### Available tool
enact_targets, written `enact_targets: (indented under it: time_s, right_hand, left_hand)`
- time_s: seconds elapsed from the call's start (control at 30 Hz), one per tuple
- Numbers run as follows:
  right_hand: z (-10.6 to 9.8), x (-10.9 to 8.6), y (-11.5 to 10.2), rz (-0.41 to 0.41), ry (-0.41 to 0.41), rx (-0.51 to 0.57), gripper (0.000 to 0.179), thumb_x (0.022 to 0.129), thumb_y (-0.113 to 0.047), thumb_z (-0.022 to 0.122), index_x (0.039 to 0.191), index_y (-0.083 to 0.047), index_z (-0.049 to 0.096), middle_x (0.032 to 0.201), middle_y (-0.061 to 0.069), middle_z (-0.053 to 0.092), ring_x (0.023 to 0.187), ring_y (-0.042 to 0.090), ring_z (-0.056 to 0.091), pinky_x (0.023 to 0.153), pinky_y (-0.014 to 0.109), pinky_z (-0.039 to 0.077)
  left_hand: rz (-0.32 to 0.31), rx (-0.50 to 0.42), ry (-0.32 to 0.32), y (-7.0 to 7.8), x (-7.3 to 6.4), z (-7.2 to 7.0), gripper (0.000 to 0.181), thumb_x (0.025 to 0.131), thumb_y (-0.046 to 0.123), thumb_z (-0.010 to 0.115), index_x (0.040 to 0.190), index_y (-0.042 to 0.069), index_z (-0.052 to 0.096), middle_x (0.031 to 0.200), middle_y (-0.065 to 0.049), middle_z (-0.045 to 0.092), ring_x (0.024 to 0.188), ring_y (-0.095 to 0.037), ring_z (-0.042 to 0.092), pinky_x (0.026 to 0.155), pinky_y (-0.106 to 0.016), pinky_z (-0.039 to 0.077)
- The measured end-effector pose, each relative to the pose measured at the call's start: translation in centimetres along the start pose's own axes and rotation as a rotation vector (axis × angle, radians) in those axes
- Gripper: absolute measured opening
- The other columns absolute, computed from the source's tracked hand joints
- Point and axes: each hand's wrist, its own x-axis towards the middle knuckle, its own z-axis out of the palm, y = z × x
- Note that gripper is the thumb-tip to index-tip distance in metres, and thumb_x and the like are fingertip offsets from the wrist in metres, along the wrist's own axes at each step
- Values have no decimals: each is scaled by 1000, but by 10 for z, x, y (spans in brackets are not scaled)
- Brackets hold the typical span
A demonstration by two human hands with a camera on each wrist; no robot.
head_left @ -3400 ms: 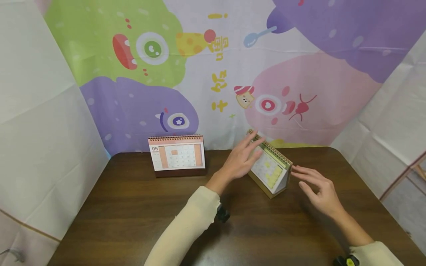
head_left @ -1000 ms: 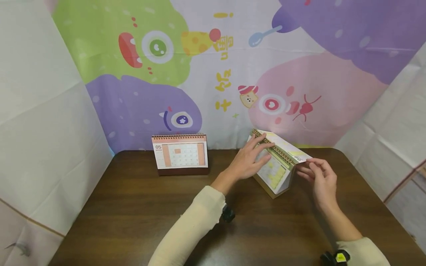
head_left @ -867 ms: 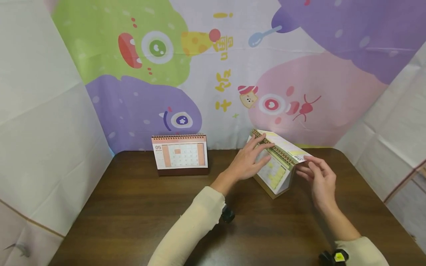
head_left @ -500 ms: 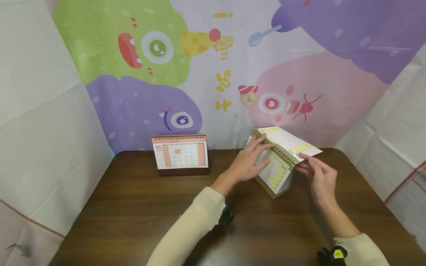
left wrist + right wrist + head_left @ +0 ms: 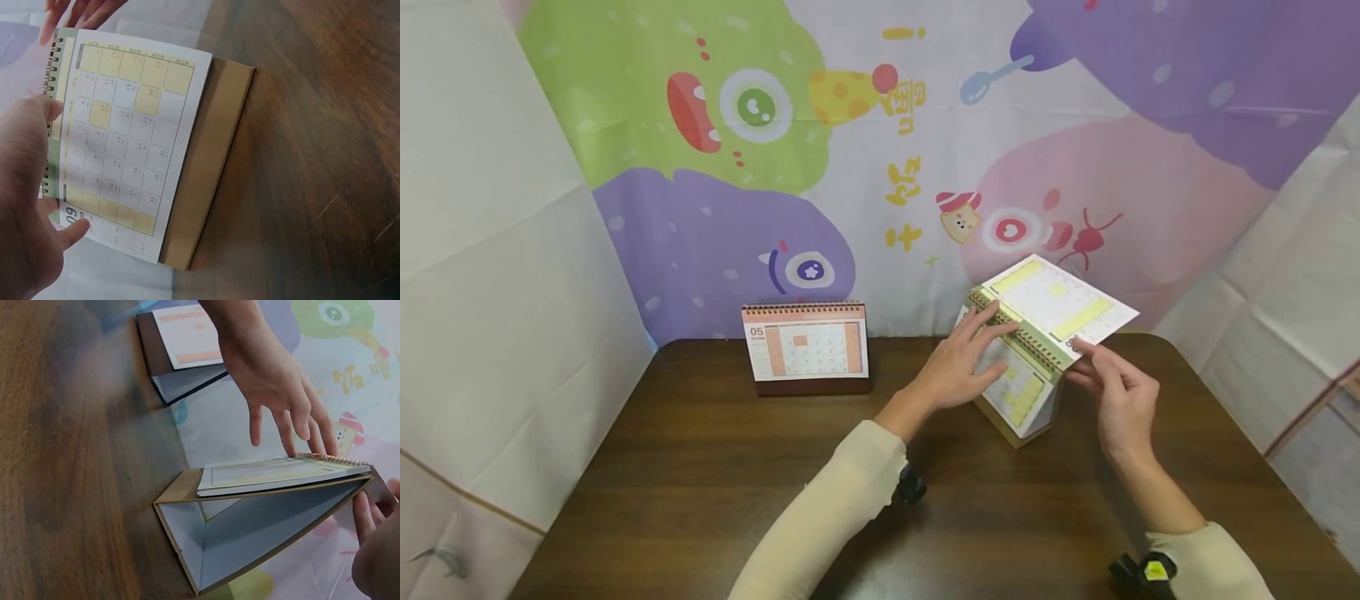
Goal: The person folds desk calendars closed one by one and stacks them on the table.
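Observation:
A green-topped desk calendar (image 5: 1011, 392) stands angled on a tan cardboard easel base, its front page marked 09 in the left wrist view. My left hand (image 5: 951, 362) rests with spread fingers on its spiral binding. At the near right corner, my right hand (image 5: 1127, 404) pinches a raised page (image 5: 1060, 300) between thumb and fingers. That page tilts up behind the rings, showing a yellow and white grid. In the right wrist view the base's open side (image 5: 250, 531) faces the camera, and the right hand is cut off by the frame edge.
A pink desk calendar (image 5: 808, 346) marked 05 stands to the left on the dark wooden table (image 5: 700, 492). Behind both hangs a cartoon-printed cloth (image 5: 887, 167); pale cloth walls (image 5: 482, 250) rise at the sides.
The right hand, at first with loose fingers beside the calendar, has taken hold of a page. The page has swung upward behind the binding. The left hand has stayed on the rings.

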Motion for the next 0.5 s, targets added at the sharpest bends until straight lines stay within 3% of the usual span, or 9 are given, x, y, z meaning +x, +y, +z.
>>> enact_targets:
  time_s: [0.27, 0.5]
  right_hand:
    - [5, 0, -4, -40, -12, -99, 28, 112, 7, 56, 123, 27, 71, 109, 3, 89, 87, 8, 85, 80, 23, 69]
    - [9, -2, -7, -103, -54, -190, 28, 111, 8, 56, 124, 29, 69, 113, -3, 88, 88, 5, 83, 84, 19, 67]
  left_hand:
    - [-41, -75, 3, 0, -1, -1, 62, 111, 32, 66, 171, 30, 49, 192, -2, 21, 179, -38, 16, 140, -66, 30]
    - [-62, -153, 60, -5, -5, -1, 84, 112, 29, 65, 182, 28, 19, 193, -5, 11, 178, -36, 22, 138, -64, 36]
